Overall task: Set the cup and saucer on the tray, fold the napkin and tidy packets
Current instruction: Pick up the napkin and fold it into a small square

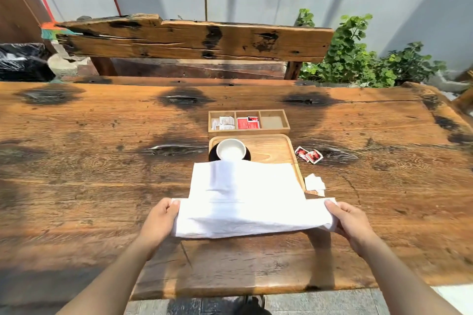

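A white cloth napkin (245, 197) is stretched between my hands above the near part of a wooden tray (273, 147). My left hand (161, 220) pinches its left corner and my right hand (350, 222) pinches its right corner. The napkin's far part drapes over the tray and hides the tray's front. A white cup (231, 152) stands on a dark saucer (212, 155) at the tray's far left. Two red packets (308, 155) lie on the table right of the tray. White packets (314, 183) lie nearer, beside the tray's right edge.
A three-part wooden box (286, 130) behind the tray holds white packets (225, 123) on the left and red packets (247, 123) in the middle; its right part looks bare. A wooden bench (194, 38) and green plants (358, 59) stand beyond the table's (102, 186) far edge.
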The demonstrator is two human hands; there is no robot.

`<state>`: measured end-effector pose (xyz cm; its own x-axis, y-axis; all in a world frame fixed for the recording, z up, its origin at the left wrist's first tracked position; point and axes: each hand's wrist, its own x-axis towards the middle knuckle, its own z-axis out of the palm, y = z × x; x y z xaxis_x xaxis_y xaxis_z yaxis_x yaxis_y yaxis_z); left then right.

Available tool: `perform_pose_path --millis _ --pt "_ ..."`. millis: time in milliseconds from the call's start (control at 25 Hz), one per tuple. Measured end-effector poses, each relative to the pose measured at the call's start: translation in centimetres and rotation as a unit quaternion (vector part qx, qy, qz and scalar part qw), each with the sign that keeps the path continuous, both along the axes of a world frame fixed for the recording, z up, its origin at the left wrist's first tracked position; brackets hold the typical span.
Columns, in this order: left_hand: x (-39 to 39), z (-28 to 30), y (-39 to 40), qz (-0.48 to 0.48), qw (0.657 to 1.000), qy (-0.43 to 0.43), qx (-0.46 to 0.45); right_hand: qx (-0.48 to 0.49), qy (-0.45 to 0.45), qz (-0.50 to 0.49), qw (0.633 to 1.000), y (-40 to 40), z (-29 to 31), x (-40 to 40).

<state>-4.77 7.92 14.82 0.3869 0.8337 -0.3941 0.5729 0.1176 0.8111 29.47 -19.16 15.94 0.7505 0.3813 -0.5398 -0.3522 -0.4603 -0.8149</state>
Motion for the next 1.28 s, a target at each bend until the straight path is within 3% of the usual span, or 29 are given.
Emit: perform_pose_path --millis 240,480,680,840,1280 --pt "-2.1 -3.8 -1.5 -0.049 0.99 0.113 -0.07 -0.085 0.016 0.052 0.995 -2.2 -1.7 -1.0" --pt "-1.4 -4.1 -0.5 -0.015 0.985 0.097 -0.144 -0.154 0.025 0.061 0.986 0.0 -2.6 -0.1" --pt "-0.4 -3.5 0.7 0.05 0.994 0.071 -0.062 -0.12 -0.026 0.069 0.99 3.6 -3.4 1.0" --pt "0.4 -3.2 1.8 0.072 0.995 0.042 -0.058 -0.104 -0.046 0.044 0.993 6.2 -4.7 1.7" --pt "3.7 -6.1 6.1 0.164 0.983 0.069 -0.042 -0.215 -0.117 0.062 0.968 11.6 -7.8 2.5"
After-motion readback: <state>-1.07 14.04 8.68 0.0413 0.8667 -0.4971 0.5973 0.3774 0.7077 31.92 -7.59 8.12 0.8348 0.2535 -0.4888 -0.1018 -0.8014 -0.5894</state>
